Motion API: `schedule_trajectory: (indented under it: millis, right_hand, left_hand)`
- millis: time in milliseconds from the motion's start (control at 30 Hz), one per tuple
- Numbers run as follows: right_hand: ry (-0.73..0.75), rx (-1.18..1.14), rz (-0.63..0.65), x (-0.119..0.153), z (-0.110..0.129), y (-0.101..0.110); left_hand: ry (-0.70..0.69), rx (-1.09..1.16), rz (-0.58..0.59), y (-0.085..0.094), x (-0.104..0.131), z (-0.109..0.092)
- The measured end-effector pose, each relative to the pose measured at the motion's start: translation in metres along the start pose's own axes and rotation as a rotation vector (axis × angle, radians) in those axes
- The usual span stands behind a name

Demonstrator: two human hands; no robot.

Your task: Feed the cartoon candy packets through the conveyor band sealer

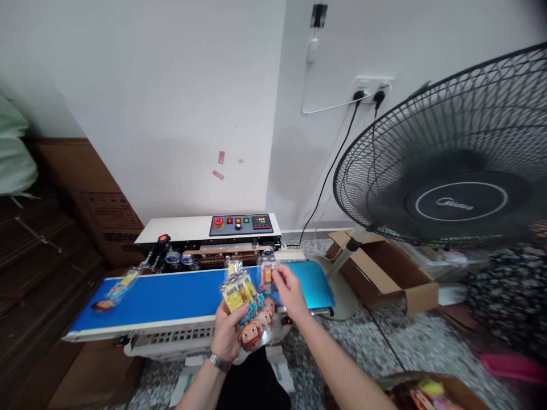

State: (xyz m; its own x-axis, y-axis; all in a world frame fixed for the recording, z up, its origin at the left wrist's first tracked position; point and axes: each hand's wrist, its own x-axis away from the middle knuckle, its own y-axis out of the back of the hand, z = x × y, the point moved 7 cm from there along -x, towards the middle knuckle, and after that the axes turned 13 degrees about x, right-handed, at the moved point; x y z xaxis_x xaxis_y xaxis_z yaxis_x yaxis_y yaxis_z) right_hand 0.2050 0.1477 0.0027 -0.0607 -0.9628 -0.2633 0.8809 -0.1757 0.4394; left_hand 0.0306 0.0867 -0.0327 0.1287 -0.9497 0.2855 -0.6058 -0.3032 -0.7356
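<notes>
My left hand (226, 333) grips a fanned stack of clear plastic packets (239, 296) with yellow barcode labels and brown-haired cartoon figures inside. Between the thumb and fingers of my right hand (291, 289) is a single clear packet (267, 277), its upper edge at the right end of the band sealer (179, 230). Just left of it, the top of another packet (233, 266) shows behind the stack; whether it touches the sealer I cannot tell. Farther left, a packet (123, 283) lies across the blue conveyor belt (179, 296), its figure toward the front edge.
A large black fan (461, 171) stands close on the right. Behind its pole sits an open cardboard box (384, 273). Another box (461, 393) with colourful items is at bottom right. Cartons (106, 210) lean at left, and a white perforated basket (171, 339) is under the belt.
</notes>
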Motion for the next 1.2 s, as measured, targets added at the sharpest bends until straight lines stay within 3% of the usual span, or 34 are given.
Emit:
schedule_trajectory:
  millis: [100, 200, 300, 433, 533, 633, 733, 900, 1200]
  right_hand:
    - [-0.149, 0.299, -0.156, -0.019, -0.037, 0.032]
    - [-0.278, 0.578, -0.133, -0.041, -0.068, 0.044]
    - [-0.286, 0.617, -0.089, -0.059, -0.075, 0.031]
    - [-0.227, 0.614, -0.047, -0.062, -0.053, 0.004]
    - [-0.115, 0.367, 0.023, -0.045, -0.023, -0.01]
    - [-0.044, -0.086, 0.228, -0.016, 0.008, -0.025]
    - [-0.024, -0.222, 0.264, 0.006, 0.028, -0.027]
    - [-0.182, -0.372, 0.12, 0.015, 0.025, -0.023]
    - [-0.355, -0.606, 0.087, 0.019, 0.005, -0.028]
  left_hand:
    - [0.023, 0.008, -0.016, 0.004, 0.001, -0.001]
    - [0.027, 0.004, -0.034, 0.009, 0.0, -0.005]
    - [0.023, -0.015, -0.036, 0.01, 0.0, -0.007]
    - [0.012, -0.002, -0.016, 0.005, 0.001, -0.008]
    - [0.003, 0.007, -0.021, 0.004, 0.0, -0.008]
    - [-0.011, 0.009, -0.02, 0.003, -0.002, -0.007]
    - [-0.021, 0.005, -0.01, 0.0, -0.002, -0.004]
    - [-0.008, -0.013, 0.006, -0.008, 0.002, 0.0]
    - [0.0, -0.044, -0.004, -0.007, 0.003, 0.005]
